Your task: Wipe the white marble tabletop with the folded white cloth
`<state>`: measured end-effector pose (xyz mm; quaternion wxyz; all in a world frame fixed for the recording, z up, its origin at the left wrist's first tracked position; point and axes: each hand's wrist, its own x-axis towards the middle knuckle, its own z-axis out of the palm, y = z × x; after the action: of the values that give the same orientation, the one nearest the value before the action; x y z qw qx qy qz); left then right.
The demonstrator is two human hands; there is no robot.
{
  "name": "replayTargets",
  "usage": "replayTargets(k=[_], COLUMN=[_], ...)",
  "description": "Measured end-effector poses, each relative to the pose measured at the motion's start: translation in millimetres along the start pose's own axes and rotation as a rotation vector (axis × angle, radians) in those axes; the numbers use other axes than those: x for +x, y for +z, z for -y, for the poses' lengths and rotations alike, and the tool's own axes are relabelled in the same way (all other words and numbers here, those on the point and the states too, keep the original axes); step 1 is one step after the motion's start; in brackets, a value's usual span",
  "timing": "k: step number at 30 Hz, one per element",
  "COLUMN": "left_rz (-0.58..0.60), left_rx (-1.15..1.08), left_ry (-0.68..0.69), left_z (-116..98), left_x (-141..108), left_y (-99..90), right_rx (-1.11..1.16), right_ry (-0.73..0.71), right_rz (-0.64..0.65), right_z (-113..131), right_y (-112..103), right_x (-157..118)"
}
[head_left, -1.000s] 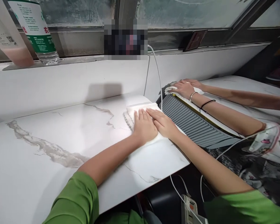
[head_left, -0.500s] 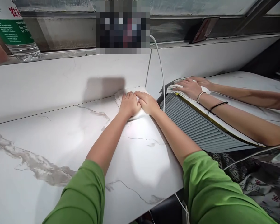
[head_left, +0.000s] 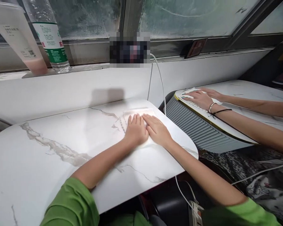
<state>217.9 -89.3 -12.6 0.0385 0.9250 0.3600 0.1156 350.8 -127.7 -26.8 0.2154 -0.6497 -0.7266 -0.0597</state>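
Observation:
A white paper towel lies on the white marble-patterned table, toward its right end. My left hand rests flat on the towel with its fingers stretched forward. Beside it, my right hand also presses down flat, its thumb side close against the left hand. Much of the towel is hidden under both palms, though its far and left edges show.
Another person's hands lie on a white cloth or tissue at a neighbouring table. A cup and a water bottle stand on the window ledge. A white cable hangs behind my table.
Both my hands and the paper towel have slid back toward me from the table's far edge. The view has shifted, so the cup and bottle show more fully.

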Motion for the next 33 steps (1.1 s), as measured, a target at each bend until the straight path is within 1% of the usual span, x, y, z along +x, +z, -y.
replayTargets(k=[2, 4, 6, 8, 9, 11, 14, 17, 19, 23, 25, 27, 30, 33], left_rz=[0.015, 0.022, 0.02, 0.018, 0.021, 0.043, 0.095, 0.117, 0.105, 0.083, 0.077, 0.063, 0.039, 0.036], left_rx=[-0.014, -0.035, -0.056, -0.075, -0.084, -0.1, -0.105, -0.078, -0.047, 0.0, 0.007, 0.009, 0.013, 0.028], left_ry=[0.011, 0.051, 0.098, 0.125, 0.131, 0.124, 0.062, -0.017, -0.041, -0.07, -0.098, -0.12, -0.112, -0.082], left_z=[-12.3, -21.8, -27.1, -28.5, -28.2, -26.3, -19.5, -1.3, 19.3, 69.9, 92.7, 111.2, 130.8, 141.3], left_x=[-37.5, -72.9, -101.4, -120.1, -125.3, -127.7, -113.9, -84.5, -60.5, -15.1, 2.3, 15.7, 29.5, 36.9], left_y=[-8.4, -16.4, -23.0, -28.0, -29.9, -32.8, -33.4, -29.5, -26.2, -23.0, -23.0, -23.3, -23.1, -21.5], right_rx=[-0.005, -0.008, -0.017, -0.033, -0.042, -0.056, -0.064, -0.051, -0.036, -0.001, 0.018, 0.034, 0.052, 0.047], right_ry=[-0.045, -0.078, -0.092, -0.094, -0.091, -0.089, -0.08, -0.062, -0.051, -0.028, -0.016, -0.011, 0.013, 0.045], right_rz=[-0.012, -0.028, -0.039, -0.041, -0.037, -0.013, 0.026, 0.024, 0.023, 0.03, 0.026, 0.019, 0.012, 0.02], right_z=[23.2, 45.5, 64.5, 78.0, 82.4, 85.9, 80.6, 69.3, 62.2, 53.2, 51.3, 50.7, 51.8, 53.8], right_y=[-10.0, -19.0, -25.6, -29.3, -30.1, -29.5, -22.5, -7.5, 6.1, 36.2, 49.2, 58.9, 66.1, 67.6], right_x=[-31.2, -60.4, -83.3, -96.7, -99.4, -97.2, -78.3, -44.3, -14.5, 51.9, 81.5, 105.2, 128.2, 138.5])
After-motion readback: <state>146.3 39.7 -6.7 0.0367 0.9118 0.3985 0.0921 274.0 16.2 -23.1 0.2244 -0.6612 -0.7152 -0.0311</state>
